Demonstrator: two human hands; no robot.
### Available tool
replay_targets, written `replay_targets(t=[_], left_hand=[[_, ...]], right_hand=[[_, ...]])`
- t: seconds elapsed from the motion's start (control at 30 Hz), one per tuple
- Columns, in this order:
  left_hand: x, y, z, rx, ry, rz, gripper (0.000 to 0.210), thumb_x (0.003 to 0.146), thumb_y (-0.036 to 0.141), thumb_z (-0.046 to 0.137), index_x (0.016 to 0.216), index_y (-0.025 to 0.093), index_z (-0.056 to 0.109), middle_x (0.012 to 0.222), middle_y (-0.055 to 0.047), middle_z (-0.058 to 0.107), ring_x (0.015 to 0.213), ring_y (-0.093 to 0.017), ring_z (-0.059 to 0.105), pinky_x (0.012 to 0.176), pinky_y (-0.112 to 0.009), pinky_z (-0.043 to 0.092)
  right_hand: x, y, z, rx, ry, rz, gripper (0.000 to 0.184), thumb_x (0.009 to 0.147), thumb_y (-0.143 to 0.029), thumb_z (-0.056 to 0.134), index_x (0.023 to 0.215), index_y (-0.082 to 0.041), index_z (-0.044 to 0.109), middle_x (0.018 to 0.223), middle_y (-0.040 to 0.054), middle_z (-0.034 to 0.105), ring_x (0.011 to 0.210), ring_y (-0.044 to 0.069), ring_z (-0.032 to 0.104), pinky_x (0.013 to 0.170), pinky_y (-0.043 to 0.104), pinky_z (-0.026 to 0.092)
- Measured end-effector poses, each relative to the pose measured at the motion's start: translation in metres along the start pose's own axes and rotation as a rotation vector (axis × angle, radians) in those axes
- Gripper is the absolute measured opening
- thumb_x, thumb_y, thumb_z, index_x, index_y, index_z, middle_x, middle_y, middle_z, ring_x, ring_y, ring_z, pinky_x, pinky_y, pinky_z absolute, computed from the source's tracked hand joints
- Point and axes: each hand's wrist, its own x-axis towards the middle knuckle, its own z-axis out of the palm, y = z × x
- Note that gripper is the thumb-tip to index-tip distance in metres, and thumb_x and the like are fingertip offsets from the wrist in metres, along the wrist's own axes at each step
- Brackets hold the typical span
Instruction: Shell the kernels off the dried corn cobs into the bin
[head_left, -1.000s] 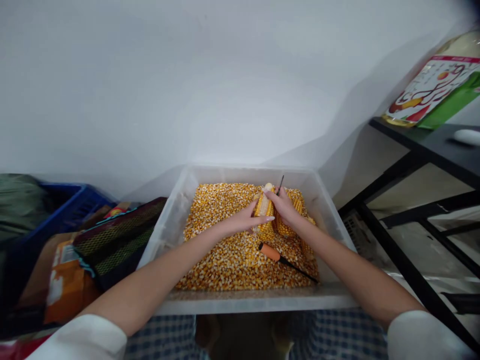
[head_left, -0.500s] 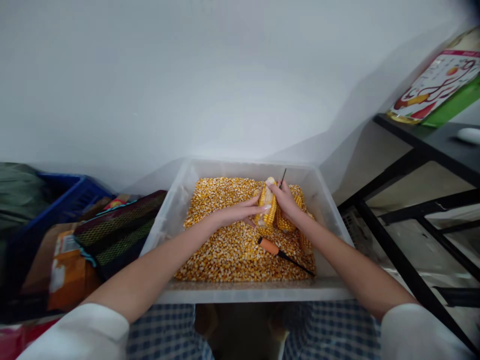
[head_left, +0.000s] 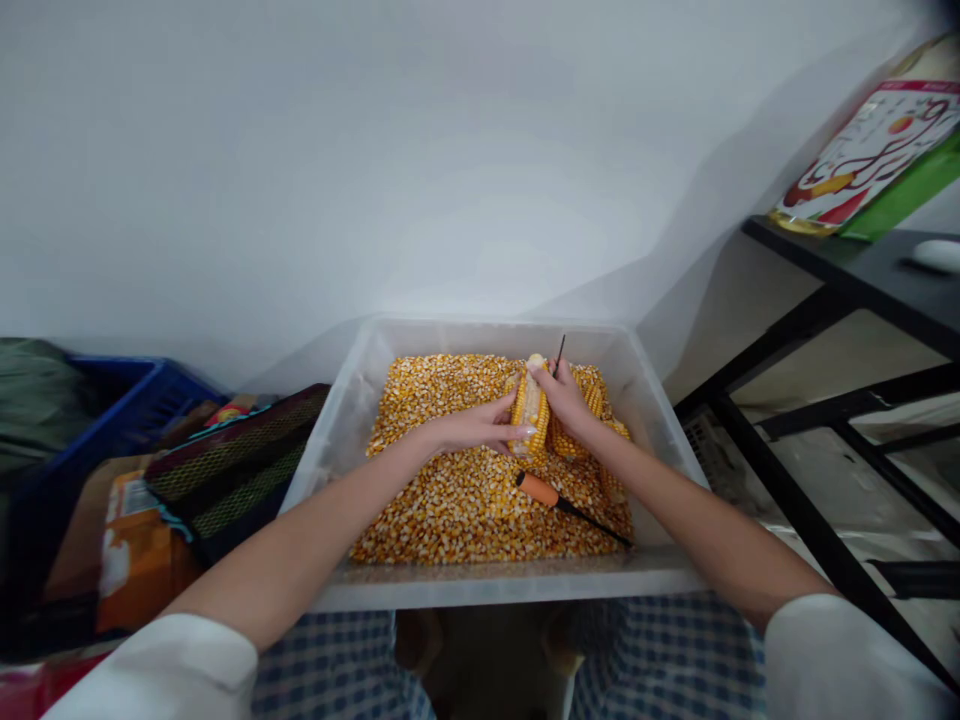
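Note:
A clear plastic tub (head_left: 341, 440) in front of me is filled with loose yellow corn kernels (head_left: 450, 500). A corn cob (head_left: 531, 402) stands nearly upright in the kernels at the back of the tub. My left hand (head_left: 480, 430) grips the cob's lower part. My right hand (head_left: 564, 397) rests against the cob's upper right side and holds a thin dark pointed tool (head_left: 559, 354) that sticks up above the fingers. More cobs (head_left: 596, 400) lie behind my right hand. An orange-handled screwdriver (head_left: 559, 500) lies loose on the kernels.
A dark mesh bag (head_left: 232, 470), orange packaging (head_left: 135, 560) and a blue crate (head_left: 142, 400) sit to the left. A black metal rack (head_left: 825, 300) stands at the right with a printed bottle (head_left: 877, 160) on top. A white wall is behind the tub.
Both hands have stayed on the cob with only small shifts; my left fingers have slid slightly around its lower part. The camera has moved a little.

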Motion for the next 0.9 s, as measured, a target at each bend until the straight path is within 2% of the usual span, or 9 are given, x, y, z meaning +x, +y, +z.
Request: replay_targets(t=[0.1, 0.2, 0.33, 0.43, 0.53, 0.63, 0.7, 0.8, 0.9], left_hand=[[0.0003, 0.0036, 0.0032, -0.014, 0.067, -0.007, 0.067, 0.074, 0.038, 0.053, 0.132, 0.030, 0.020, 0.119, -0.009, 0.046, 0.099, -0.019, 0.049, 0.074, -0.030, 0.044], [0.0028, 0.0047, 0.0067, 0.052, 0.113, 0.042, 0.073, 0.070, 0.038, 0.058, 0.132, 0.028, 0.022, 0.119, -0.009, 0.045, 0.099, -0.021, 0.048, 0.073, -0.030, 0.044], [0.0051, 0.0026, 0.0053, 0.102, 0.056, 0.102, 0.076, 0.065, 0.032, 0.064, 0.130, 0.021, 0.027, 0.108, -0.009, 0.053, 0.095, -0.020, 0.050, 0.076, -0.031, 0.043], [0.0031, 0.0032, 0.0018, 0.045, 0.002, 0.057, 0.076, 0.066, 0.031, 0.063, 0.131, 0.023, 0.025, 0.107, -0.009, 0.053, 0.093, -0.020, 0.051, 0.073, -0.031, 0.045], [-0.0004, 0.0070, 0.0010, 0.018, 0.047, 0.013, 0.073, 0.069, 0.035, 0.059, 0.132, 0.027, 0.023, 0.111, -0.010, 0.051, 0.096, -0.022, 0.051, 0.071, -0.030, 0.046], [-0.0016, 0.0078, 0.0030, 0.027, 0.090, -0.019, 0.079, 0.068, 0.036, 0.060, 0.134, 0.028, 0.017, 0.109, -0.011, 0.053, 0.091, -0.023, 0.055, 0.069, -0.033, 0.047], [-0.0008, 0.0053, 0.0046, 0.039, 0.070, -0.026, 0.088, 0.066, 0.034, 0.063, 0.136, 0.027, 0.010, 0.103, -0.011, 0.055, 0.081, -0.021, 0.058, 0.068, -0.035, 0.048], [0.0012, 0.0010, 0.0069, 0.037, 0.031, 0.013, 0.095, 0.064, 0.031, 0.064, 0.136, 0.027, 0.002, 0.101, -0.011, 0.055, 0.073, -0.018, 0.058, 0.066, -0.034, 0.049], [0.0024, 0.0001, 0.0091, 0.022, 0.029, 0.070, 0.097, 0.064, 0.028, 0.064, 0.135, 0.029, -0.001, 0.104, -0.011, 0.052, 0.074, -0.016, 0.056, 0.065, -0.033, 0.049]], right_hand=[[0.0019, -0.0008, -0.0011, 0.006, 0.019, -0.001, 0.029, 0.064, -0.041, 0.058, 0.070, -0.023, 0.035, 0.064, -0.0063, 0.037, 0.057, 0.009, 0.038, 0.055, 0.022, 0.036], [0.0014, 0.0003, -0.0009, 0.012, 0.017, 0.005, 0.029, 0.065, -0.041, 0.057, 0.070, -0.023, 0.035, 0.064, -0.0061, 0.037, 0.058, 0.009, 0.039, 0.055, 0.022, 0.037], [-0.0005, 0.0019, -0.0004, 0.011, -0.008, 0.011, 0.027, 0.066, -0.040, 0.056, 0.072, -0.023, 0.036, 0.065, -0.0060, 0.039, 0.059, 0.009, 0.041, 0.055, 0.022, 0.037], [0.0004, 0.0005, -0.0009, 0.034, -0.005, 0.018, 0.027, 0.065, -0.039, 0.057, 0.070, -0.023, 0.035, 0.063, -0.0066, 0.038, 0.056, 0.009, 0.040, 0.054, 0.022, 0.036], [0.0025, -0.0013, -0.0014, 0.084, -0.002, 0.048, 0.028, 0.065, -0.039, 0.057, 0.069, -0.023, 0.035, 0.061, -0.0069, 0.038, 0.054, 0.009, 0.039, 0.053, 0.022, 0.036], [0.0031, -0.0012, -0.0013, 0.085, 0.016, 0.046, 0.029, 0.065, -0.040, 0.057, 0.068, -0.023, 0.035, 0.061, -0.0070, 0.037, 0.054, 0.009, 0.039, 0.051, 0.022, 0.036], [0.0026, -0.0004, -0.0011, 0.076, 0.018, 0.033, 0.029, 0.065, -0.040, 0.057, 0.068, -0.022, 0.034, 0.061, -0.0069, 0.037, 0.054, 0.008, 0.039, 0.051, 0.021, 0.036], [0.0023, 0.0002, -0.0011, 0.080, 0.017, 0.039, 0.030, 0.064, -0.041, 0.057, 0.069, -0.023, 0.034, 0.061, -0.0067, 0.038, 0.055, 0.009, 0.039, 0.052, 0.021, 0.037], [0.0035, -0.0009, -0.0015, 0.082, 0.032, 0.039, 0.031, 0.064, -0.041, 0.057, 0.068, -0.023, 0.033, 0.060, -0.0067, 0.037, 0.054, 0.009, 0.039, 0.052, 0.022, 0.037]])
